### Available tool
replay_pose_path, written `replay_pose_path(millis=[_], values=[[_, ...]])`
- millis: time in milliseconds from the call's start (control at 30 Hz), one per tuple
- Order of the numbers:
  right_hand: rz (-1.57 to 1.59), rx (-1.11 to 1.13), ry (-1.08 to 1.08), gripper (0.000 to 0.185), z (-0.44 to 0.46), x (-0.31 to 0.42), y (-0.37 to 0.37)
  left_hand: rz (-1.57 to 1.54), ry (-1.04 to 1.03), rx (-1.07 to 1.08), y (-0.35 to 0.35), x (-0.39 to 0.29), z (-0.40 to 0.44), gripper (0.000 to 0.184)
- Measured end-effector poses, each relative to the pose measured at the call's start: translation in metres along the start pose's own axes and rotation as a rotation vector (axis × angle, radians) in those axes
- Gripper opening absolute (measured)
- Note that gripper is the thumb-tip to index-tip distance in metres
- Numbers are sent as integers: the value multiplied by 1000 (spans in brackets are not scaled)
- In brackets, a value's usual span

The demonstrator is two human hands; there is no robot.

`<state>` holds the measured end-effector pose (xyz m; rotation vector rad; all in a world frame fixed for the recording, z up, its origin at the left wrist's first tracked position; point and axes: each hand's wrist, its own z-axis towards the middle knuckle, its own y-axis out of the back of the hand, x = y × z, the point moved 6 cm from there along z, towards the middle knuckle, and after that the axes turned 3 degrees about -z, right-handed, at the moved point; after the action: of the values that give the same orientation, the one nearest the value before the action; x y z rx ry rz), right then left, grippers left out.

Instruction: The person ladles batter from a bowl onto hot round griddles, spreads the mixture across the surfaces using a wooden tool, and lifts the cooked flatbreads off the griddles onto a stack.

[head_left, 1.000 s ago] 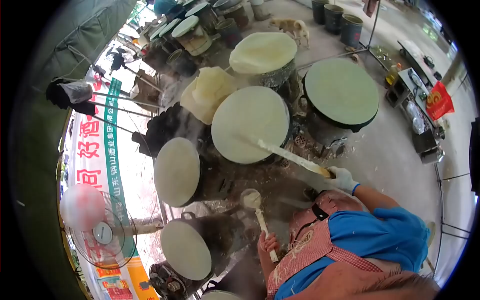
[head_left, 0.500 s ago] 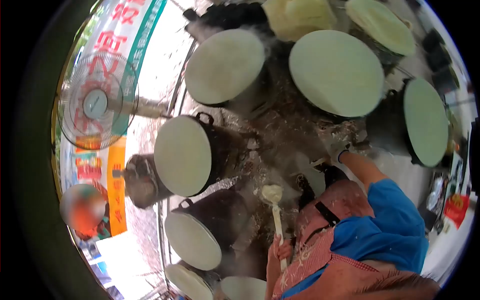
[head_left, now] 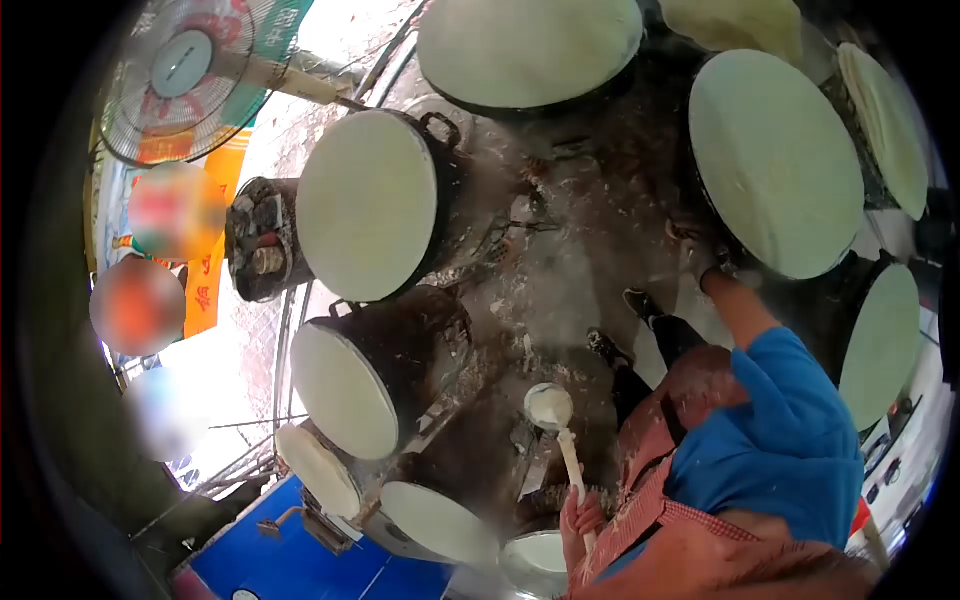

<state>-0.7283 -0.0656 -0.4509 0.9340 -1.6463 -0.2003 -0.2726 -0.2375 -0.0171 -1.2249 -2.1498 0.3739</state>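
Observation:
My left hand [head_left: 582, 515] is closed around the pale handle of a ladle [head_left: 548, 407]. The ladle's round bowl holds something whitish and hangs over the ground, away from the drums. My right arm, in a blue sleeve, reaches up to the side of a large dark drum whose flat round top [head_left: 775, 165] is covered with a pale layer. My right hand [head_left: 703, 258] is near the drum's lower edge, dark and blurred; its fingers and anything in them are hard to make out. A pinkish, spattered apron [head_left: 640, 490] covers my front.
More pale-topped dark drums ring me, including one at left [head_left: 367, 205], one above [head_left: 530, 50] and one lower left [head_left: 343, 392]. A fan [head_left: 182, 65] stands upper left, beside a bin of dark lumps [head_left: 265, 240]. Pale sheets [head_left: 885, 130] lie stacked at right. Steam drifts about.
The view has shifted and turned, so the drums appear in other places. The ladle sits lower in view, still in my left hand. My right hand now appears nearer the large upper-right drum.

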Motion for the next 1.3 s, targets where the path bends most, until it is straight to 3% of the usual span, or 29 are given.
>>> replay_pose_path(millis=[100,200,267,300,500,567,633,700,767,867,900,967,1033,1100,1200,1300], values=[[-629,20,92,31,-17,45,23,-66,26,89,0,6,1,43],[-703,189,-96,40,-31,98,41,-58,-24,182,-4,13,-1,43],[-885,321,-110,41,-14,27,7,-61,-41,214,0,15,-3,43],[-976,388,-114,42,-11,27,3,-62,-46,229,2,16,-3,43],[-928,353,-12,38,-26,45,21,-174,-49,235,16,29,-13,46],[-933,342,42,37,-33,43,28,-180,39,226,19,32,-15,28],[-928,357,151,36,-35,52,21,-164,144,363,26,32,-18,37],[-910,402,263,35,-34,57,13,-235,8,127,41,27,-22,45],[-911,496,371,34,-40,77,6,-311,-17,155,48,25,-24,45],[-926,676,510,33,-66,136,5,-316,-118,223,41,21,-31,39],[-920,732,551,33,-80,161,2,-316,-135,289,40,20,-35,28],[-650,792,445,33,-107,215,-14,-326,-163,363,50,17,-49,23],[-108,785,186,34,-130,261,-36,-353,-193,387,56,10,-62,24],[-29,766,419,36,-167,356,-39,-326,-162,467,69,-2,-70,25],[-314,551,714,31,-200,456,-57,-228,14,743,123,-30,-63,36],[-545,431,982,30,-219,523,-117,-238,-57,601,132,-50,-79,28]])
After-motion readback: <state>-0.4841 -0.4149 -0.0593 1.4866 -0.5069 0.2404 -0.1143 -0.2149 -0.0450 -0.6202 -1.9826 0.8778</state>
